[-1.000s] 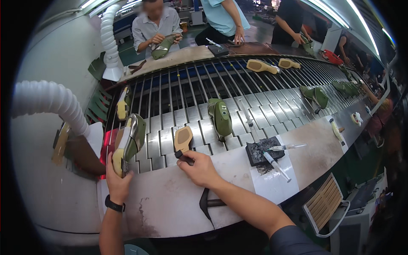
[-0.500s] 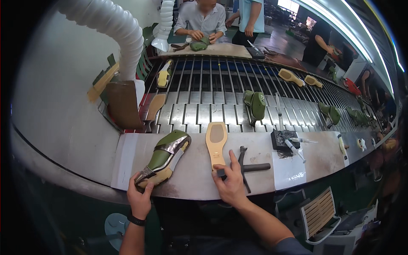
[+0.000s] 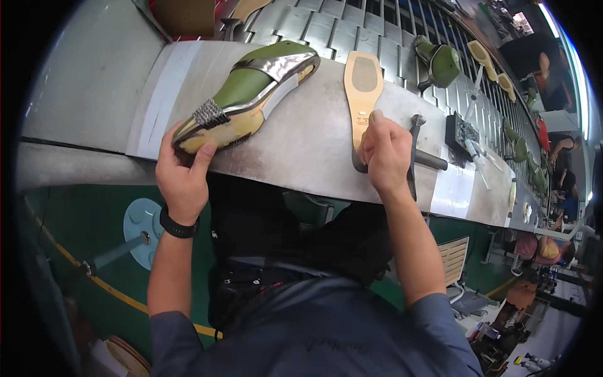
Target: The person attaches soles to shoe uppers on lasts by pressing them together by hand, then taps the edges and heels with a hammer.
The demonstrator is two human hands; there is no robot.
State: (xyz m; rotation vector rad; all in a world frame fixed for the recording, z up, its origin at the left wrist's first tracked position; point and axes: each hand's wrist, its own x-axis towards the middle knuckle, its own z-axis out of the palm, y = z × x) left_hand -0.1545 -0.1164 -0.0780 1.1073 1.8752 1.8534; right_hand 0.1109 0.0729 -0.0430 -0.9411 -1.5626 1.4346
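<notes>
A green shoe last (image 3: 248,86) lies tilted on its side on the bench, wearing a sandal upper with a silver strap and a glittery toe band; part of its pale underside shows. My left hand (image 3: 182,176) grips its lower end, thumb against the underside and fingers behind. A tan shoe sole (image 3: 363,85) with a grey forepart patch and a dark heel tip lies to the right. Over its narrow heel end sits my right hand (image 3: 386,151), fingers curled in and thumb raised; whatever is inside them is hidden. Just beyond it rests a hammer (image 3: 432,161), partly covered by the hand.
Behind the bench (image 3: 301,147) runs a slatted metal conveyor (image 3: 320,28) carrying another green last (image 3: 441,63) and more tan soles (image 3: 480,53). A black block (image 3: 461,133) with syringes stands right of the hammer. Below left is a light blue stool (image 3: 141,229).
The view has tilted down, so the bench sits higher in the picture. My right fingers have curled in from a spread pose. The left hand keeps its grip on the last.
</notes>
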